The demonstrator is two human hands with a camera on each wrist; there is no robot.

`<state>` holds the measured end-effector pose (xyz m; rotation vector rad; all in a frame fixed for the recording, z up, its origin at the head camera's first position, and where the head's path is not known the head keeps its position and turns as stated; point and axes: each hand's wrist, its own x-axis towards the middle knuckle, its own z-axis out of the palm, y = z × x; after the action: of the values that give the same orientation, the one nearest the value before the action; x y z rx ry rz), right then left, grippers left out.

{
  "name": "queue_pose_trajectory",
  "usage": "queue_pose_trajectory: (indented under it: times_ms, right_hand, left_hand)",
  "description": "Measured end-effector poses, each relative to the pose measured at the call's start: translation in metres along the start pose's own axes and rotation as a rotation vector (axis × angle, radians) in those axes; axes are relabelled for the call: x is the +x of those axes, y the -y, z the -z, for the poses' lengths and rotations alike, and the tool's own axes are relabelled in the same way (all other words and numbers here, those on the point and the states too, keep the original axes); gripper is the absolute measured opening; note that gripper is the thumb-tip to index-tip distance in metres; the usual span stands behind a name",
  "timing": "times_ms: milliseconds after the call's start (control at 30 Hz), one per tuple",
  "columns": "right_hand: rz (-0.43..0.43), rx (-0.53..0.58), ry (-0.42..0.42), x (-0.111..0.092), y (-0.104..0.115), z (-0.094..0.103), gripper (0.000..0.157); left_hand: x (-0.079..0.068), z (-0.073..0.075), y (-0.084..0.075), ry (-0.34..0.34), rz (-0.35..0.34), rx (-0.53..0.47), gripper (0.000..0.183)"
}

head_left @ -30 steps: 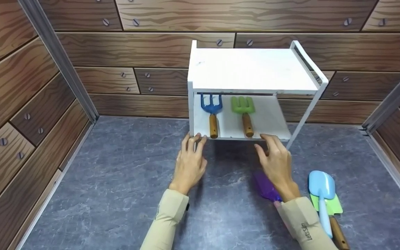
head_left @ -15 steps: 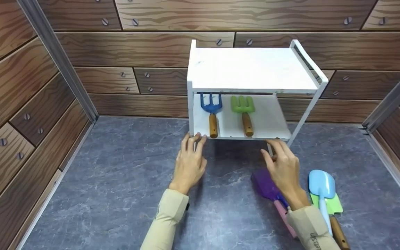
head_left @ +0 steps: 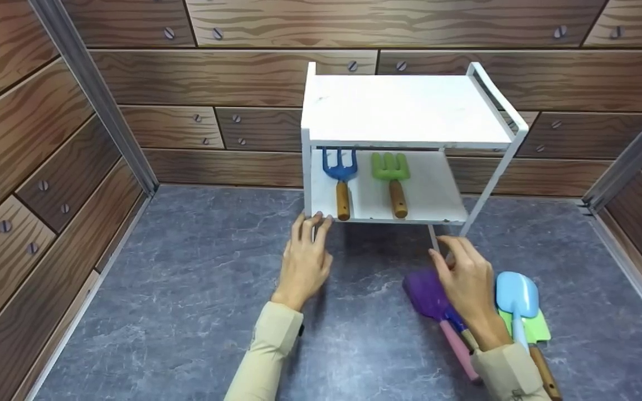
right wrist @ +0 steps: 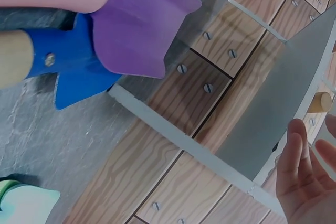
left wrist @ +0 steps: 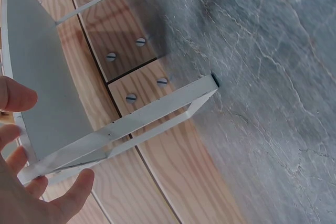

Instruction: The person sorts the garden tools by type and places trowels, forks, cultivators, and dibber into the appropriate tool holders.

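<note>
By wood-patterned walls (head_left: 232,78), white rack (head_left: 410,108) standing on grey veined floor (head_left: 198,267).

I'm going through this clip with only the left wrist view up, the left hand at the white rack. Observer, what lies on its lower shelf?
Observer: In the head view, a blue hand fork and a green hand fork lie side by side there.
Reviewer: Where's the right hand? Is it on a tool?
Observer: No, the right wrist view shows the right hand apart from the purple scoop.
Reviewer: Is anything under that scoop?
Observer: Yes, a blue tool, partly covered by it.
</note>
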<state>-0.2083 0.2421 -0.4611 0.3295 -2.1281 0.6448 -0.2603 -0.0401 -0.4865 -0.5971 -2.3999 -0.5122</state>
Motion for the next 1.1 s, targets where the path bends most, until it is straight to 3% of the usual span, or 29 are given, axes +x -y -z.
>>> queue_pose_trajectory:
  times_ms: [1100]
  right_hand:
    - [-0.018,-0.025,0.041,-0.033,-0.008,0.029,0.019]
  left_hand:
    - [0.0,0.0,-0.001,0.001,0.002,-0.005,0.062]
